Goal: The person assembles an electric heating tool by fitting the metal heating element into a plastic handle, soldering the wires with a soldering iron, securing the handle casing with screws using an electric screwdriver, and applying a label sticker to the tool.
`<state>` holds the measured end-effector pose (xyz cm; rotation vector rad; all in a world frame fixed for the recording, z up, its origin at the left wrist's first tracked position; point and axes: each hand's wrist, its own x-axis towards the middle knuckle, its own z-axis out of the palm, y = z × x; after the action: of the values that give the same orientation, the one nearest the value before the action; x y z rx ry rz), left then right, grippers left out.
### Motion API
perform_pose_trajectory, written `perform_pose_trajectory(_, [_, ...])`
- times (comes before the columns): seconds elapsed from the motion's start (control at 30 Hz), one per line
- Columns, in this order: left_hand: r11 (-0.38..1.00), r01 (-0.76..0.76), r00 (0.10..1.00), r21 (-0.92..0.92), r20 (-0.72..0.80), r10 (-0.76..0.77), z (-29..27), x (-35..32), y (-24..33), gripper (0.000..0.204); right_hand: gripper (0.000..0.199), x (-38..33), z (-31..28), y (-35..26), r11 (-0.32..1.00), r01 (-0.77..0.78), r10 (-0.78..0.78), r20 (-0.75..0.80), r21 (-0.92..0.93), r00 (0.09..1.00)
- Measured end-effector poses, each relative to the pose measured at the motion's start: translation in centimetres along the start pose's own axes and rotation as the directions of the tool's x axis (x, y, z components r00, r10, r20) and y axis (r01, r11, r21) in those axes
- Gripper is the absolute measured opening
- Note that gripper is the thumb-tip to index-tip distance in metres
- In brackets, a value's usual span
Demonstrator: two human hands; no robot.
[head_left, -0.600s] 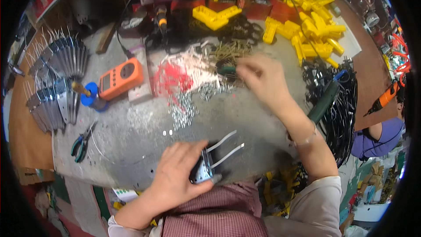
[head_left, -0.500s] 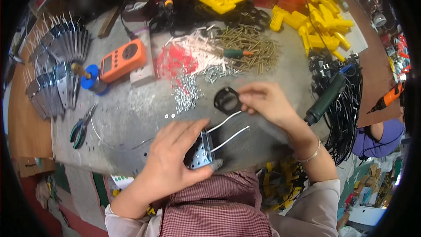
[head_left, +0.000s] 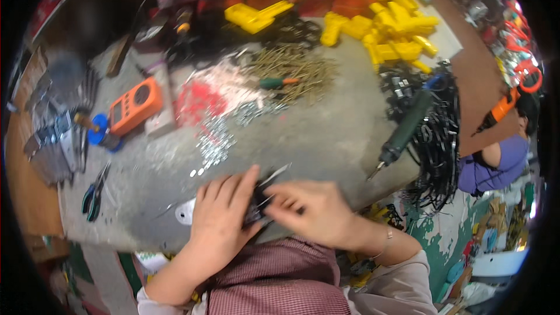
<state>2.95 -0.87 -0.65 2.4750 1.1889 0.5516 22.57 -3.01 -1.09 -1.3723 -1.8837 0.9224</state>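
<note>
Both hands' fingers clenched on a pronged metal part (head_left: 261, 198) near the bench's (head_left: 326, 140) front edge.

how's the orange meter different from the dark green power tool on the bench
The orange meter is flat, boxy and bright, lying on the left of the bench. The dark green power tool is long and round, slanted at the right edge with its tip toward the person. Both lie untouched, away from the hands.
</note>
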Motion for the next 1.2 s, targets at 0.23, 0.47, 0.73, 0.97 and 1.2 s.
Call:
perform_pose_trajectory(0.23, [0.998,-0.044,0.999,0.054,0.006,0.044,2.2,-0.2,-0.3,0.079,0.019,0.8,0.5,1.6,0.857,0.239,-0.183,0.163,-0.457,0.969])
perform_pose_trajectory(0.47, [0.997,-0.075,0.996,0.002,0.047,0.075,1.1,-0.1,-0.6,0.073,0.011,2.5,-10.9,4.0,0.303,0.308,-0.147,0.275,-0.902,0.950])
perform_pose_trajectory(0.73, [0.988,-0.105,0.994,-0.113,-0.027,0.102,1.4,-0.3,-0.9,0.069,0.029,7.1,-33.0,17.3,0.354,-0.495,-0.067,-0.550,-0.793,0.833])
perform_pose_trajectory(0.97, [0.988,-0.101,0.995,-0.115,-0.030,0.098,1.3,-0.1,-0.7,0.071,0.020,9.4,-32.2,17.1,0.573,-0.456,0.067,-0.516,-0.681,0.854])
perform_pose_trajectory(1.2, [0.994,-0.080,0.997,-0.071,-0.007,0.080,1.1,-0.3,-1.0,0.071,0.028,14.4,-27.8,14.6,0.907,0.004,-0.063,-0.126,-0.421,0.990])
